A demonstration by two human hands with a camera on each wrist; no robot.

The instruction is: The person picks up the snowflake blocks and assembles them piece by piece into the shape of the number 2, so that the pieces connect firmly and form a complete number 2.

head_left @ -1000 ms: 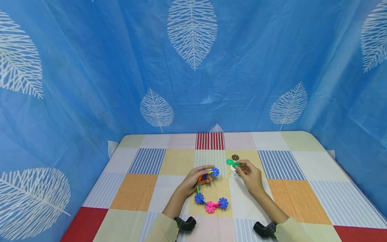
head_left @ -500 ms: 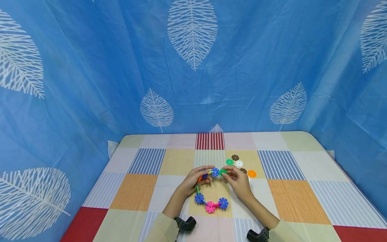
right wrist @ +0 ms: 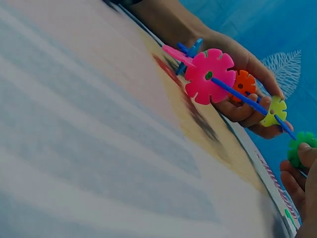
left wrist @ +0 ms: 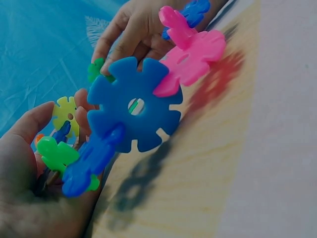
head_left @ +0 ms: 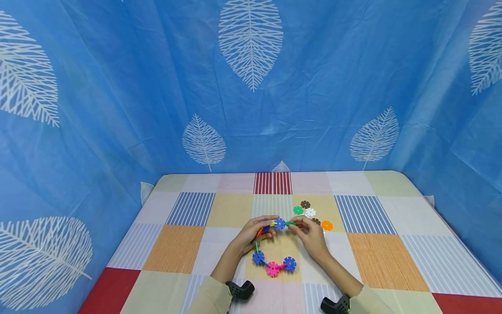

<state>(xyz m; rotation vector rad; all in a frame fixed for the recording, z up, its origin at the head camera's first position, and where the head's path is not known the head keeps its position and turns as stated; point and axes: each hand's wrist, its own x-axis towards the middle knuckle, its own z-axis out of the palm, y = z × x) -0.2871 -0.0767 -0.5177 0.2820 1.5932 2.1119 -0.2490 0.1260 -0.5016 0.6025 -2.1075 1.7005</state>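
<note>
A curved chain of slotted plastic snowflake discs, with a pink disc (head_left: 273, 271) and a blue disc (head_left: 290, 263) at its near end, arcs between the hands. My left hand (head_left: 249, 235) grips its far stretch, where a yellow disc (left wrist: 64, 111) and an orange disc (right wrist: 244, 79) show by the fingers. Beyond those fingertips sticks out the end blue disc (head_left: 279, 223). My right hand (head_left: 312, 239) pinches a green disc (right wrist: 301, 151) between thumb and fingers, edge-on in the head view and right at that blue disc's rim.
Past the right hand lie loose discs: a brown disc (head_left: 305, 204), a green disc (head_left: 298, 210), a white disc (head_left: 310, 212) and an orange disc (head_left: 327, 225). Another brown disc (head_left: 316, 221) is partly behind the hand. Blue leaf-print cloth (head_left: 251, 131) walls the checked table (head_left: 231, 209).
My right hand took the green disc from the loose ones and brought it left to the chain's end blue disc. Since then the green disc has turned edge-on. The left hand stays put.
</note>
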